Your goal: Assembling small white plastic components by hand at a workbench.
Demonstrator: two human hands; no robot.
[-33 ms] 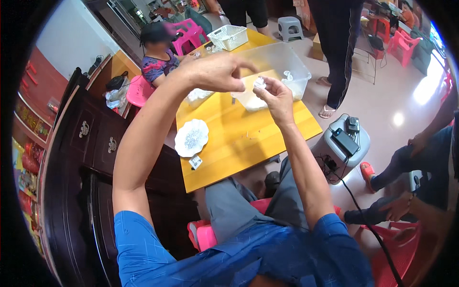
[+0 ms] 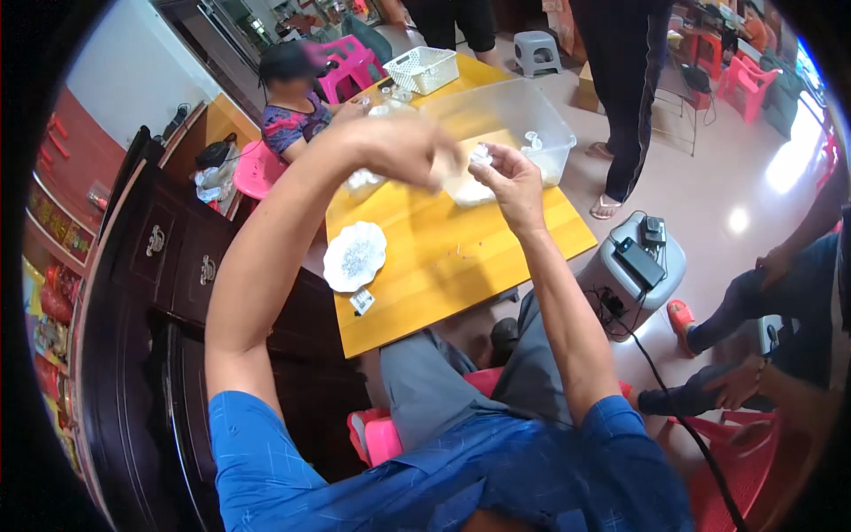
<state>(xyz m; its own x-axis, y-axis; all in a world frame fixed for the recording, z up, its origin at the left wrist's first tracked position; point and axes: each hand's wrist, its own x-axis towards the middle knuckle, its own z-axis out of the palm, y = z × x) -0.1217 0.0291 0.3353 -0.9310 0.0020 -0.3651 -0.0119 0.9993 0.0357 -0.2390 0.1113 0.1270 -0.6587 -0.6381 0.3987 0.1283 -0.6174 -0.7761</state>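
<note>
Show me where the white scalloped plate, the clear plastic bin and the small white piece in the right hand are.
white scalloped plate (image 2: 355, 256): head view, on the middle of the dish.
clear plastic bin (image 2: 551, 149): head view, on its right wall near the rim.
small white piece (image 2: 480, 155): head view, on the part showing above the right hand's fingertips.

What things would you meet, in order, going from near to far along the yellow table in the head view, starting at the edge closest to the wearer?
Small white tag → white scalloped plate → right hand pinching a small white piece → clear plastic tub → white lattice basket.
</note>
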